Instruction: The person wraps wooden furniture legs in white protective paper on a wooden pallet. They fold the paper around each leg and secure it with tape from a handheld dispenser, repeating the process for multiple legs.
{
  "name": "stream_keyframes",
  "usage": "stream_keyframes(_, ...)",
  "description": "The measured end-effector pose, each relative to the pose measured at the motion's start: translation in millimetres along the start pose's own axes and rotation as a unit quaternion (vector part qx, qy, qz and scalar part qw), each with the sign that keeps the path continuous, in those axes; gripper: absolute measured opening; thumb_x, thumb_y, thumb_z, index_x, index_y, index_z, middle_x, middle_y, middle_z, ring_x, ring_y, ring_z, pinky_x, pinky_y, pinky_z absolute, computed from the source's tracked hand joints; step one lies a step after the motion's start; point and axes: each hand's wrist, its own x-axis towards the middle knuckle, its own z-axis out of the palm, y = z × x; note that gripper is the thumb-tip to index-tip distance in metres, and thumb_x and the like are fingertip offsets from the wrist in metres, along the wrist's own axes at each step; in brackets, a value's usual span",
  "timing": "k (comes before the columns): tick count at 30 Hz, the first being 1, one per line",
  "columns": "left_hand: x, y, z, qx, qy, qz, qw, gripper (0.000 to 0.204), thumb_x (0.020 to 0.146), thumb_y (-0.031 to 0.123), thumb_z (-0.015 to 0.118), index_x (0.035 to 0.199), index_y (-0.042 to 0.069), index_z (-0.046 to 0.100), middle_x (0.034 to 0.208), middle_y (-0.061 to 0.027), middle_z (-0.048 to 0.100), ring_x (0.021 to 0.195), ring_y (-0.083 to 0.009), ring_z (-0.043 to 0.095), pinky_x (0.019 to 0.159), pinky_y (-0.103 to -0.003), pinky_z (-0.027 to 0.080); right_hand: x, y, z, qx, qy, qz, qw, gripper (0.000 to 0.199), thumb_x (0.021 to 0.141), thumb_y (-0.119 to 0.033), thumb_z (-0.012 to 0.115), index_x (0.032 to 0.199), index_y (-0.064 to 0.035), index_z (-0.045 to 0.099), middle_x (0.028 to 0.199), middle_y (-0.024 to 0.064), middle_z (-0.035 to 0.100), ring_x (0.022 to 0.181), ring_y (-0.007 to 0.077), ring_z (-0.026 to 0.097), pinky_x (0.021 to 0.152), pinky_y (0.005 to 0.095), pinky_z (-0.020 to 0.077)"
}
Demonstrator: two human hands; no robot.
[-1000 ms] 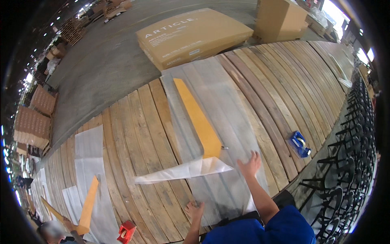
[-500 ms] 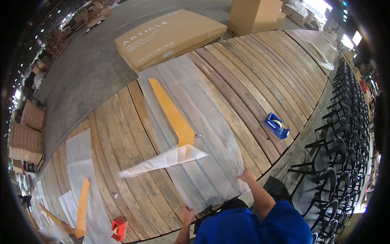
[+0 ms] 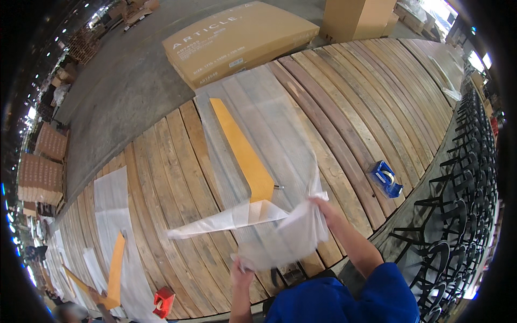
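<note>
A translucent white foam sheet (image 3: 291, 129) lies across the wooden slatted table, its near end raised in my hands. My left hand (image 3: 242, 272) pinches the near left corner. My right hand (image 3: 327, 209) grips the right edge, higher up and farther from me. Upon the sheet rests an angled, orange-tan wooden leg (image 3: 242, 151), with a small metal bolt (image 3: 278, 187) sticking out at its bend. The leg's other arm is covered by a folded strip of white foam (image 3: 215, 221) that reaches left past the sheet.
A blue tape dispenser (image 3: 385, 179) sits at the right, a red one (image 3: 163, 302) near the lower left. Another person's hand (image 3: 97, 296) is by a second wooden leg (image 3: 116, 269). A large cardboard box (image 3: 237, 40) stands beyond the table; black chairs (image 3: 431, 258) line the right.
Both hands have lifted the sheet's near end off the table. My right hand has moved forward, folding its corner toward the wrapped part of the leg. The view has shifted slightly.
</note>
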Motion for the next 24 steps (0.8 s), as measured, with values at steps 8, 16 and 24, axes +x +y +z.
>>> stream_keyframes(8,199.9,127.9,127.2,-0.108,0.008,0.177,0.978,0.036,0.101,0.023,0.056,0.128,-0.001,0.051,0.128,-0.0098,0.057,0.114,-0.0232,0.058,0.095,-0.036,0.055,253.8,-66.3,89.7,0.008,-0.077,-0.250,0.965,0.041,0.089,-0.023,0.071,0.120,-0.0016,0.054,0.108,0.0154,0.065,0.092,0.0293,0.067,0.081,0.0445,0.0564)
stream_keyframes(16,191.9,70.1,139.1,0.504,-0.049,0.344,0.791,0.043,0.096,0.015,0.058,0.136,0.000,0.053,0.143,-0.0150,0.051,0.130,-0.0292,0.050,0.108,-0.042,0.043,156.6,-75.2,139.5,0.085,0.070,-0.259,0.959,0.057,0.089,-0.025,0.072,0.134,-0.0001,0.048,0.133,0.0160,0.057,0.115,0.0277,0.060,0.092,0.0428,0.0511)
stream_keyframes(24,202.8,4.1,183.8,0.816,-0.311,0.422,0.242,0.049,0.093,0.022,0.061,0.138,0.005,0.052,0.150,-0.0122,0.047,0.141,-0.0358,0.041,0.112,-0.050,0.036,79.8,43.4,22.1,-0.182,0.370,-0.312,0.856,0.080,0.080,-0.019,0.083,0.140,0.0063,0.037,0.125,0.0175,0.055,0.110,0.0218,0.058,0.093,0.0368,0.0505)
